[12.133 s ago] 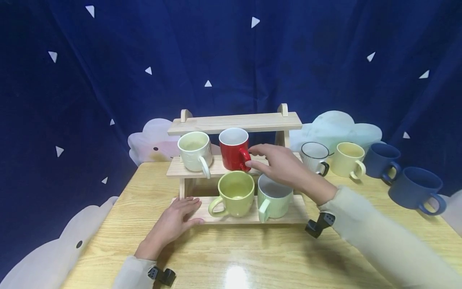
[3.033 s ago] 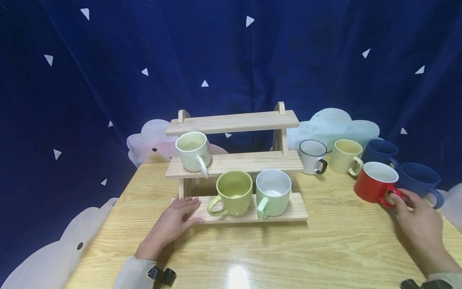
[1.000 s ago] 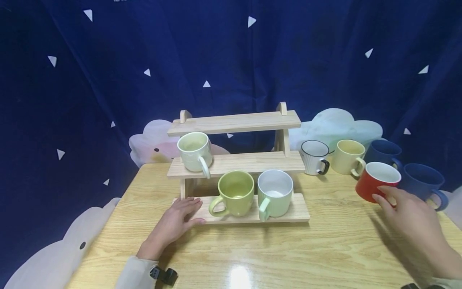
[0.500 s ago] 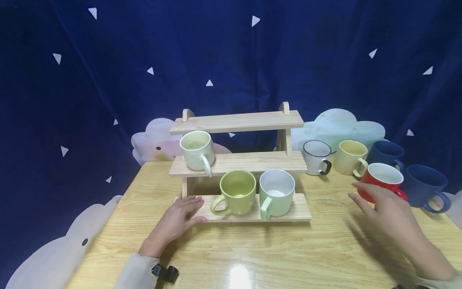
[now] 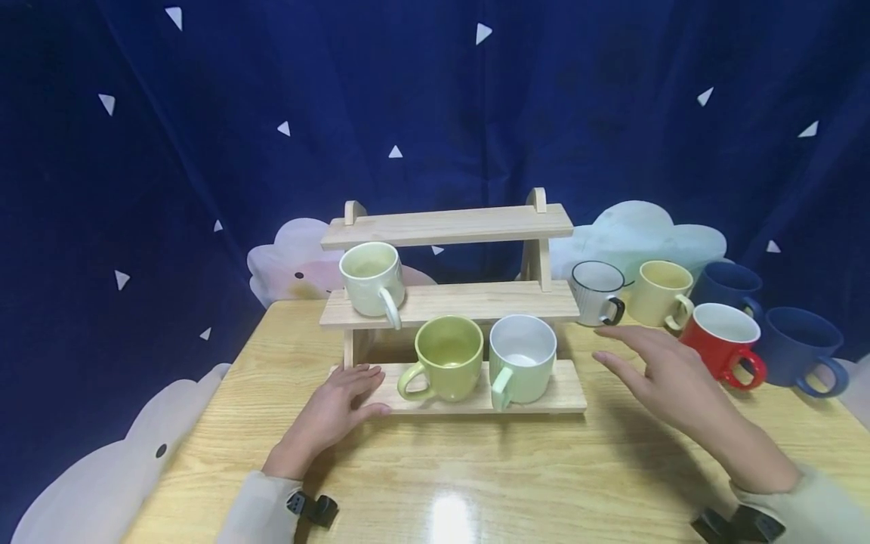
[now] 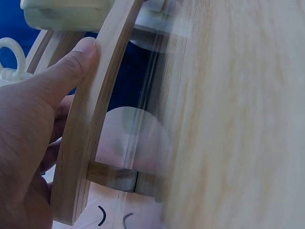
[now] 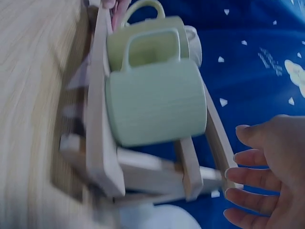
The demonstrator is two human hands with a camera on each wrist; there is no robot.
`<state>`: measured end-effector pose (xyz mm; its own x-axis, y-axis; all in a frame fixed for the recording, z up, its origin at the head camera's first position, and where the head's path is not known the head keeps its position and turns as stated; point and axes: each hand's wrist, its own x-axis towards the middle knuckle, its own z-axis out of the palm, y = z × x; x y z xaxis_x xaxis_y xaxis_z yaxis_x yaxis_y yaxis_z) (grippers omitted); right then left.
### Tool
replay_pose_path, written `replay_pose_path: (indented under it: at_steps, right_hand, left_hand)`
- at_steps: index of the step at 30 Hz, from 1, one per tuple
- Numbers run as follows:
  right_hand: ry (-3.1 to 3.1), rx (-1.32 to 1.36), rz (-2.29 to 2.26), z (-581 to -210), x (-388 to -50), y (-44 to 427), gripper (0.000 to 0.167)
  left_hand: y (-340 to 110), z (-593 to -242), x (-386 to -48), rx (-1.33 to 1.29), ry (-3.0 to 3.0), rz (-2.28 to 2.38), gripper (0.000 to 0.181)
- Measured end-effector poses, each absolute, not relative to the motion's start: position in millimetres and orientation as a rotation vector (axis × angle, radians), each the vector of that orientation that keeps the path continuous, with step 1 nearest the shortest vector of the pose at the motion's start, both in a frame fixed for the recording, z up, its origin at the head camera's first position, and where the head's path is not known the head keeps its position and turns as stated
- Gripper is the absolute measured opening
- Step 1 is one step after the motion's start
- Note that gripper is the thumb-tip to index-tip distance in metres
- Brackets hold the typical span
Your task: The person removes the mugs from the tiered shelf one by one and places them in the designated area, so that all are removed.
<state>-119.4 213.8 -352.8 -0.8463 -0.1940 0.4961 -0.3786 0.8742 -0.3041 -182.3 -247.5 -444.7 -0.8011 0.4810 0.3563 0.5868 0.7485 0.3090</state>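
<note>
My left hand (image 5: 333, 408) grips the left end of the bottom board of a wooden tiered shelf (image 5: 448, 302). In the left wrist view its thumb lies on one side of the board (image 6: 81, 129) and the fingers go behind it. An olive-green mug (image 5: 448, 359) and a pale green mug (image 5: 533, 370) stand on the bottom board. A cream mug (image 5: 370, 279) stands on the middle board at the left. My right hand (image 5: 673, 378) hangs over the table right of the shelf, fingers apart, holding nothing. Behind it, a red mug (image 5: 710, 344) stands on the table.
At the right stand a white mug with a black rim (image 5: 591, 298), a yellow mug (image 5: 655, 291) and two blue mugs, the rear one (image 5: 723, 281) partly hidden by the red mug, the front one (image 5: 795, 347) beside it. A dark blue curtain (image 5: 435, 98) hangs behind the table.
The red mug has gone from the middle board to the table among the right-hand mugs. My right hand has let go of it and moved left towards the shelf. My left hand has stayed.
</note>
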Motion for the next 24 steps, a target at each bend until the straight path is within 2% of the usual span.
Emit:
replay_pose_path:
  at_steps: [17, 24]
  right_hand:
    - [-2.529, 0.721, 0.636, -335.2, -142.1, 146.3, 0.036]
    - [-2.530, 0.836, 0.656, -325.9, -154.2, 119.9, 0.040]
  left_hand:
    - [-247.4, -446.6, -182.6, -0.851, -2.681, -0.593, 0.065]
    - [-247.9, -445.9, -183.5, -0.847, -2.686, -0.589, 0.065]
